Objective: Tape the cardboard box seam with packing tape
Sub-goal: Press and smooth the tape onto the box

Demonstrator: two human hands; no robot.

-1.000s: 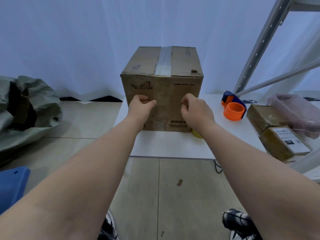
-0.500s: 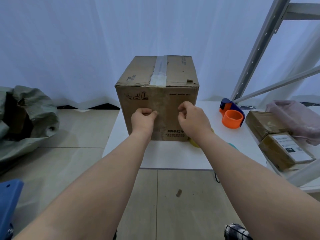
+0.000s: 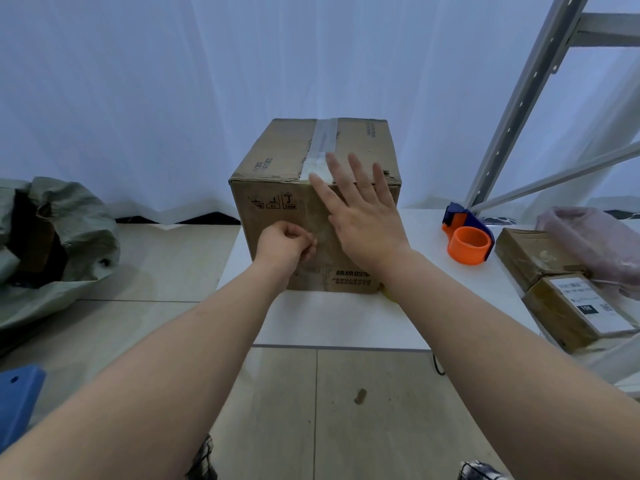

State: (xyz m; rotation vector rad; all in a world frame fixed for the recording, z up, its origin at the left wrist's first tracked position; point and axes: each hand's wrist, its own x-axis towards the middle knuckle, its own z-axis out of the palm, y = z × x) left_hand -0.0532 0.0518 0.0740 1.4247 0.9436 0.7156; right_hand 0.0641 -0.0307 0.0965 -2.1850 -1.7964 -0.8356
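A brown cardboard box [image 3: 277,157] stands on the white table [image 3: 339,320], with a strip of clear packing tape [image 3: 322,147] running along its top seam and over the front edge. My right hand [image 3: 360,216] lies flat and open against the box's front face, fingers spread up over the top edge beside the tape. My left hand [image 3: 285,242] is curled against the front face lower down, thumb and fingers pinched together; what they pinch is too small to tell. An orange and blue tape dispenser [image 3: 467,239] sits on the table to the right of the box.
Two smaller taped parcels [image 3: 561,289] and a pink plastic bag [image 3: 595,244] lie at the table's right end under a metal shelf frame [image 3: 519,109]. A grey-green sack [image 3: 59,237] sits on the tiled floor at left. A blue object [image 3: 17,400] is at the lower left.
My right hand has opened from a pinch and slid up the front face to the top edge. My left hand has stayed pinched low on the front face.
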